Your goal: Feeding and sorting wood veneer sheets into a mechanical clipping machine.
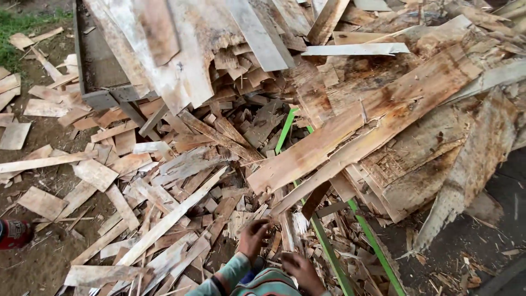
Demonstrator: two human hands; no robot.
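Left hand (253,237) clenched on thin wood strips (287,233) at 6 o'clock; right hand (300,269) grip cannot be told. Veneer scrap heap (181,181) left largely unsorted.

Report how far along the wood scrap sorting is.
Done: nothing shows as sorted. In hand: both hands, left hand and right hand, reach into small splintered wood scraps beside the green metal frame. Left: the big heap of broken plywood sheets.

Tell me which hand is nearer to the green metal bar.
The right hand. It lies just left of the green metal bar, close to it. The left hand is farther left, among the wood scraps.
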